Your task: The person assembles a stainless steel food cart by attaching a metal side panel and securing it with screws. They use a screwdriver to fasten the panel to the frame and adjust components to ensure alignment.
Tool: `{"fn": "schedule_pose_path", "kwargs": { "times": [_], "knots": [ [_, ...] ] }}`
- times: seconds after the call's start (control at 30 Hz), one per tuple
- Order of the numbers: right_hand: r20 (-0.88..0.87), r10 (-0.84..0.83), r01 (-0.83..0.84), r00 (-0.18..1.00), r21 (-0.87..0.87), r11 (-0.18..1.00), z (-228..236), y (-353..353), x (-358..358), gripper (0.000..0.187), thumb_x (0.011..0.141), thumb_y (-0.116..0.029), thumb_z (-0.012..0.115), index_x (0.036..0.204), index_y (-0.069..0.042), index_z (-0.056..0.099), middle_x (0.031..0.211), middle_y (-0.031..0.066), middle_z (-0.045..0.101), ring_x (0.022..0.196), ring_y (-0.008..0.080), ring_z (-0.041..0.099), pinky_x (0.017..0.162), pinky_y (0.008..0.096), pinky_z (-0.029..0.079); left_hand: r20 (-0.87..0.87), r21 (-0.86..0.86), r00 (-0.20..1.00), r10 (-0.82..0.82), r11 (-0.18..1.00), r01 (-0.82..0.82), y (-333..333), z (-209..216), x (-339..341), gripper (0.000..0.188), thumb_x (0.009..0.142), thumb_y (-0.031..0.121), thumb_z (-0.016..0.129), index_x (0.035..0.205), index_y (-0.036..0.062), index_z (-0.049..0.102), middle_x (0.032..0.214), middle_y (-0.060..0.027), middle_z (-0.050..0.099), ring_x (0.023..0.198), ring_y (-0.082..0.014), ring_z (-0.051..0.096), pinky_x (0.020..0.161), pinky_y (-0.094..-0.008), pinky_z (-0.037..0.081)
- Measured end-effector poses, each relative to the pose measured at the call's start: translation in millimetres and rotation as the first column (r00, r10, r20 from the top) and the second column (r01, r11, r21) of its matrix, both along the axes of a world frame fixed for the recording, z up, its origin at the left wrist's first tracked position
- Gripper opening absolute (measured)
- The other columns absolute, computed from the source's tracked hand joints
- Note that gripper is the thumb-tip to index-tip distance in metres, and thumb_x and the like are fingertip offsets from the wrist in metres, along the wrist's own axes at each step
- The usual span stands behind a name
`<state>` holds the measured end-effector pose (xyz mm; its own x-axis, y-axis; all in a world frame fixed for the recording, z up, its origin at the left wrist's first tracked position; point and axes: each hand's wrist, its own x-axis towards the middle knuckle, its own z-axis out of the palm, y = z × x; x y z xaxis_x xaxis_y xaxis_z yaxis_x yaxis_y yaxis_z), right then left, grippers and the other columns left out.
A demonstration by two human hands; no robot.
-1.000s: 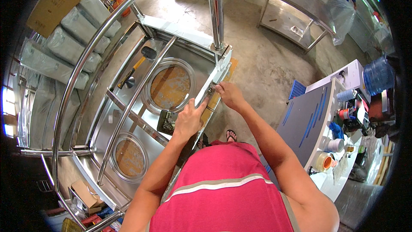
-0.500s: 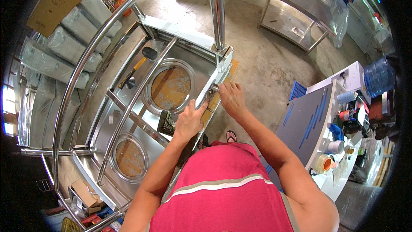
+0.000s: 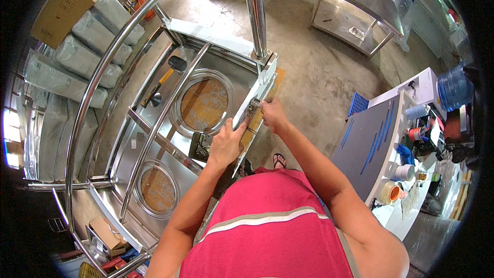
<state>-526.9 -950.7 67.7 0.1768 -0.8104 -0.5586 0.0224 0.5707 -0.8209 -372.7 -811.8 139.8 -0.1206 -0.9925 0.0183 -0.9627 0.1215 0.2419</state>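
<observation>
My left hand (image 3: 226, 143) is closed over the near side rail of a stainless-steel frame (image 3: 170, 147), with its thumb and index finger reaching toward a joint in the rail. Just beyond, my right hand (image 3: 274, 117) pinches a short metal tool (image 3: 256, 103) against that rail's outer side; its kind is mostly hidden by my fingers. Inside the frame, beside my left hand, sits a dark open box (image 3: 199, 146) of small metal parts. A mallet (image 3: 167, 77) with a black head and yellow-black handle lies farther in, near two round openings ringed with metal.
Curved steel tubes (image 3: 82, 118) arch over the frame's left side, and a thick upright post (image 3: 254, 15) rises at its far corner. To the right stands a grey-topped table (image 3: 366, 146) with tape rolls. A steel table (image 3: 355, 0) is farther off, with a person behind it.
My right hand has turned at the wrist and drawn slightly left and inward around the tool. My left hand stays on the rail. The whole view has shifted a little.
</observation>
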Motion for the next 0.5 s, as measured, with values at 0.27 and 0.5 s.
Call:
{"fn": "schedule_pose_path", "kwargs": {
  "times": [0.27,0.5],
  "knots": [
    [-0.219,-0.017,-0.077,0.976,-0.411,0.908,-16,11,-1,0.019,0.092,-0.011,0.058,0.099,0.008,0.059,0.086,0.0185,0.067,0.080,0.0323,0.066,0.075,0.0451,0.053,-0.012,-0.008,1.000,0.005,1.000,-0.005,0,-1,-1,0.081,0.075,0.008,0.074,0.151,0.0210,0.049,0.124,-0.0229,0.052,0.098,-0.0416,0.067,0.076,-0.0496,0.061],
    [-0.451,0.001,-0.293,0.892,-0.578,0.762,-4,23,-18,0.020,0.095,-0.016,0.058,0.102,0.002,0.061,0.092,0.0297,0.071,0.087,0.0497,0.068,0.077,0.0525,0.053,-0.011,0.001,1.000,0.017,1.000,-0.017,-1,1,-2,0.080,0.075,0.007,0.073,0.150,0.0217,0.051,0.123,-0.0222,0.052,0.098,-0.0410,0.067,0.076,-0.0493,0.062]
  ]
}}
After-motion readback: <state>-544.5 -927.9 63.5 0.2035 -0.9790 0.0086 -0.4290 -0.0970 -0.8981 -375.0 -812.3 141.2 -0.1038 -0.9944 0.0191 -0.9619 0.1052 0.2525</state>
